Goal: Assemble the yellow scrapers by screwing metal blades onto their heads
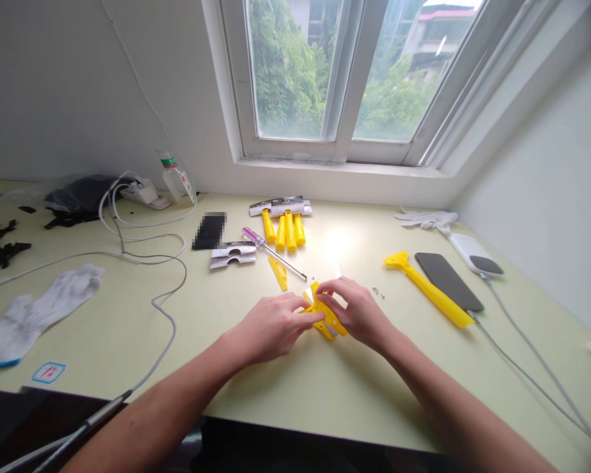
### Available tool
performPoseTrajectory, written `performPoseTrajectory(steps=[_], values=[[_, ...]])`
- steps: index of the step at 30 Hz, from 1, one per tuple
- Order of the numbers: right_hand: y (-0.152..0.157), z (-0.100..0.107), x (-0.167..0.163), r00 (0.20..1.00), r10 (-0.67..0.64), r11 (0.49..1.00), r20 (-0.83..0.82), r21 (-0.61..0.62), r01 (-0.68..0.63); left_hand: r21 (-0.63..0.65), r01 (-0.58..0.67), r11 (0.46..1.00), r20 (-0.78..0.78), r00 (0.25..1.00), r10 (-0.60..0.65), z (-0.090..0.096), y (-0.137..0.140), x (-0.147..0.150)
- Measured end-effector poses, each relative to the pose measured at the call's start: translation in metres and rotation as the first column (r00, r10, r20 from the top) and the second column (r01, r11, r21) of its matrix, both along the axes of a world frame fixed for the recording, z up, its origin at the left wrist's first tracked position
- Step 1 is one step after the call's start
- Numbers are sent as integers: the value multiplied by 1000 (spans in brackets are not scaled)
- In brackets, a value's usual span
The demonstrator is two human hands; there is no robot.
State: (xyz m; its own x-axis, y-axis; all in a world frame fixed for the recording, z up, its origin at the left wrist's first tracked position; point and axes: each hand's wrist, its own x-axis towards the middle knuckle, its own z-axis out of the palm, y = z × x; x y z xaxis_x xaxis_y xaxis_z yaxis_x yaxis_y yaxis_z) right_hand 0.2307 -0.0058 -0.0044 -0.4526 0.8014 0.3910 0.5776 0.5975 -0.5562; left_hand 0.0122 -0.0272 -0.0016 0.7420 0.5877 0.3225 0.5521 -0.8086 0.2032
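Near the middle of the table, my left hand (276, 325) and my right hand (357, 309) meet over flat yellow plastic pieces (332, 318). My left fingers are closed on the left side of these pieces, while my right fingers pinch the upper piece. A thin silvery strip, perhaps a blade, shows between them; my fingers hide much of it. Just beyond lies a loose yellow plastic plate (278, 273). A screwdriver (276, 253) with a purple and clear handle points toward my hands. Several small screws (378, 292) lie right of my right hand.
Several yellow-handled scrapers (289, 231) stand at the back. A yellow scraper handle (431, 289) lies beside a phone (448, 281) and a white device (475, 255) on cables. Left are a glove (44, 312), a cable (170, 315), a bottle (175, 177) and cardboard sleeves (233, 255).
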Motion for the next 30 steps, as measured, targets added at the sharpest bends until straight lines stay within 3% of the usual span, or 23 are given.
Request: performPoseTrajectory(steps=[7,11,15,20,25,30], values=[[-1,-1,-2,1000,19,991,-8,133,-18,-78,-9,997,3,1000,9,2,-1,-1],[3,1,5,995,-47,993,-83,100,55,-96,-1,995,36,999,4,4,-1,-2],[16,7,29,989,-143,988,-33,61,145,-103,-30,994,47,998,35,4,0,-4],[36,13,70,943,-282,958,179,4,286,-92,-150,984,88,984,158,5,5,-11],[43,14,95,839,-341,896,424,-122,426,-119,-341,932,109,929,354,9,11,-17],[40,17,90,850,-317,895,420,-162,415,-210,-430,878,141,876,462,13,13,-19]])
